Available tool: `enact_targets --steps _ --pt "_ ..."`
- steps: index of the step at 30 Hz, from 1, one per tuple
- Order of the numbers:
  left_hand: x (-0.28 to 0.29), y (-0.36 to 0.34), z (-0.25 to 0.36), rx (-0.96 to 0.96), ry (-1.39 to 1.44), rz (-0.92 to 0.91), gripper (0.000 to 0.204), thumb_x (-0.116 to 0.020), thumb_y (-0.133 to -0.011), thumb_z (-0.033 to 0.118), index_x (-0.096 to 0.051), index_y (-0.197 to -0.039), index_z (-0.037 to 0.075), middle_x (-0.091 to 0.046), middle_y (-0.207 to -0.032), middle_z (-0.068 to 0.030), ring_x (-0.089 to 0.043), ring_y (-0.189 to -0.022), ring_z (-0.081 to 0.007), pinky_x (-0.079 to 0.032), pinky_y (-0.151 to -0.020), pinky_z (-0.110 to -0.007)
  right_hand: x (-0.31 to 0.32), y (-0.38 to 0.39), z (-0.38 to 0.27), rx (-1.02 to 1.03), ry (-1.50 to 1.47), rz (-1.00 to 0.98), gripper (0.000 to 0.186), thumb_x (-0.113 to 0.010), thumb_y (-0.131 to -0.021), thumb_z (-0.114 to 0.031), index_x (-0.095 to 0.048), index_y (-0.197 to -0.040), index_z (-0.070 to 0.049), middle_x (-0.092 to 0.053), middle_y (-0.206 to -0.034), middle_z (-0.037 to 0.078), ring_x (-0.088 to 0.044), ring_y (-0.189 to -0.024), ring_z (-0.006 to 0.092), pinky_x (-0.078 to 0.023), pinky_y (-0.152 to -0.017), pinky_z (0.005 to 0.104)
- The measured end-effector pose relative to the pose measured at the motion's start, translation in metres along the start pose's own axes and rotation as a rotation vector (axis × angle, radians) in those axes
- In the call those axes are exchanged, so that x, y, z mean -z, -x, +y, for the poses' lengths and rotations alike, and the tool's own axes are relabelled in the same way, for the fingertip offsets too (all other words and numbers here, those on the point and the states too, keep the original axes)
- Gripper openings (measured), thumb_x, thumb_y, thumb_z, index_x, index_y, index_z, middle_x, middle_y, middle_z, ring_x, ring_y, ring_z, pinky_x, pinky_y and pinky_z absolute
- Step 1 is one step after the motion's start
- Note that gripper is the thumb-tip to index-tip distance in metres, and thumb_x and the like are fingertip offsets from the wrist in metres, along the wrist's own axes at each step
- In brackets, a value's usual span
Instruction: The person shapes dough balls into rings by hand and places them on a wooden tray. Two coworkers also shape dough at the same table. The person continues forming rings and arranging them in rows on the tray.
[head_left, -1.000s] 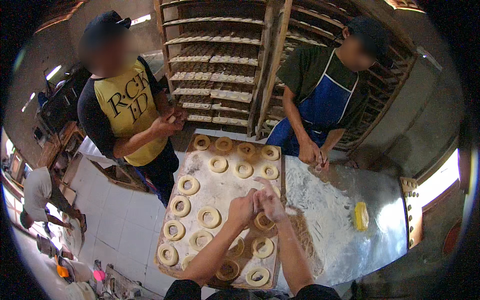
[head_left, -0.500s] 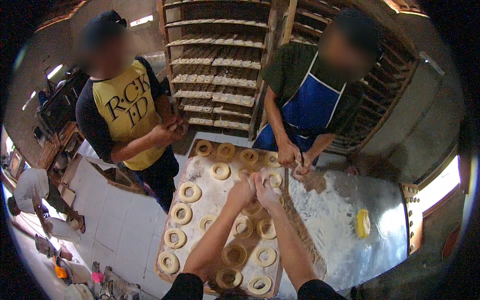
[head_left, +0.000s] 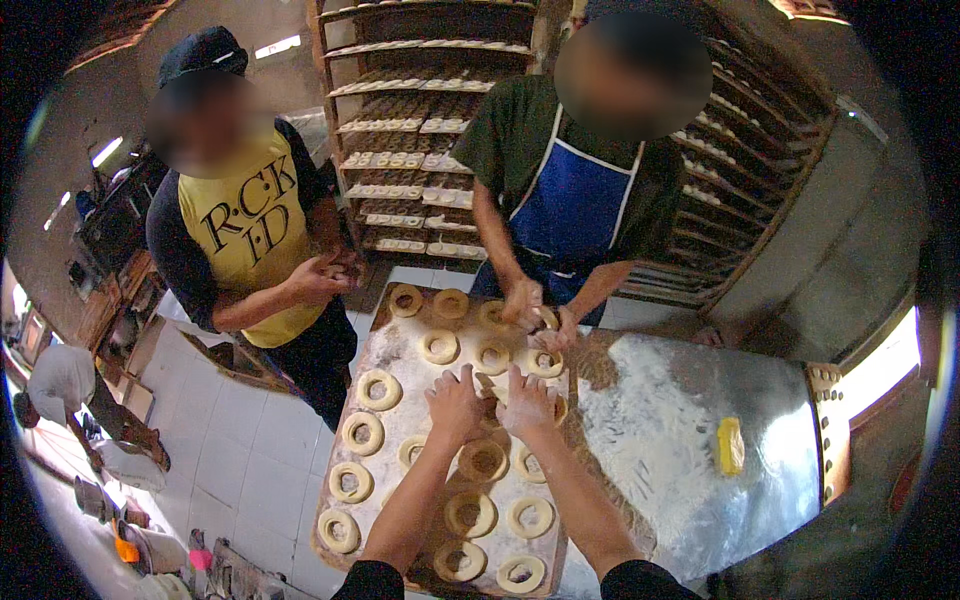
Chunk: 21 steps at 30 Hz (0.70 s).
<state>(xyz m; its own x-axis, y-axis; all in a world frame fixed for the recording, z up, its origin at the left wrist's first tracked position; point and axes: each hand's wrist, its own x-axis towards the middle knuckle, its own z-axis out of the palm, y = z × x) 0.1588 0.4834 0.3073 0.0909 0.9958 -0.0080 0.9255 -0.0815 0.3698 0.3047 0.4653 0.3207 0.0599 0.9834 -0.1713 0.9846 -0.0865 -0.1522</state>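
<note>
Low over the middle of a floured wooden board (head_left: 392, 345), my left hand (head_left: 455, 405) and my right hand (head_left: 527, 405) grip a pale dough ring (head_left: 488, 388) from either side. Only a short stretch of it shows between my fingers; the rest is hidden. Around my forearms lie several more rings of raw dough, among them one left of my left hand (head_left: 378, 390) and one just beyond my hands (head_left: 491, 356). Part of another ring shows beneath my right hand.
Across the board, a person in a blue apron (head_left: 575, 205) handles another dough ring (head_left: 547, 318). A person in a yellow shirt (head_left: 250, 215) stands at the left. Right of the board, a floured metal table (head_left: 660, 420) bears a yellow lump (head_left: 730, 446). Racks (head_left: 400, 125) of dough stand behind.
My hands have parted from being close together, and dough shows between them. The person in the apron has moved left and leans over the far end of the board.
</note>
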Motion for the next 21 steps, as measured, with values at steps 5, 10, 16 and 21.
enact_targets --steps 5,10,16,21 --pt "-0.005 0.003 -0.001 0.015 -0.006 0.012 0.070 -0.075 -0.080 0.034 -0.044 -0.139 0.014 -0.056 -0.116 -0.0181 -0.058 -0.112 -0.0373 -0.043 -0.091 -0.059 0.000 0.006 0.001 -0.006 0.000 -0.033 0.098 -0.070 -0.084 -0.041 -0.010 -0.157 -0.017 -0.044 -0.145 0.027 -0.045 -0.132 0.0414 -0.030 -0.109 0.0589" --pt "-0.014 0.014 0.004 0.029 -0.043 0.059 0.070 -0.074 -0.081 0.033 -0.043 -0.142 0.016 -0.056 -0.118 -0.0174 -0.058 -0.111 -0.0369 -0.043 -0.089 -0.060 0.009 0.019 0.007 0.014 -0.096 0.026 0.095 -0.068 -0.086 -0.041 -0.010 -0.158 -0.019 -0.043 -0.146 0.026 -0.045 -0.132 0.0422 -0.027 -0.110 0.0603" --pt "0.037 0.094 0.016 -0.100 0.203 0.348 0.050 -0.069 -0.085 0.018 -0.053 -0.131 0.007 -0.060 -0.110 -0.0202 -0.060 -0.104 -0.0371 -0.046 -0.088 -0.051 0.027 0.127 0.065 0.146 -0.562 0.359 0.070 -0.066 -0.089 -0.032 -0.034 -0.149 -0.013 -0.060 -0.119 0.024 -0.059 -0.110 0.0383 -0.044 -0.098 0.0491" --pt "0.062 0.247 -0.018 -0.011 0.481 0.612 0.021 -0.062 -0.086 0.001 -0.062 -0.107 -0.001 -0.063 -0.095 -0.0187 -0.063 -0.085 -0.0316 -0.052 -0.077 -0.038 0.020 0.274 0.174 -0.181 -0.611 0.193 0.043 -0.066 -0.088 -0.017 -0.057 -0.129 -0.008 -0.069 -0.100 0.018 -0.066 -0.094 0.0373 -0.050 -0.090 0.0469"
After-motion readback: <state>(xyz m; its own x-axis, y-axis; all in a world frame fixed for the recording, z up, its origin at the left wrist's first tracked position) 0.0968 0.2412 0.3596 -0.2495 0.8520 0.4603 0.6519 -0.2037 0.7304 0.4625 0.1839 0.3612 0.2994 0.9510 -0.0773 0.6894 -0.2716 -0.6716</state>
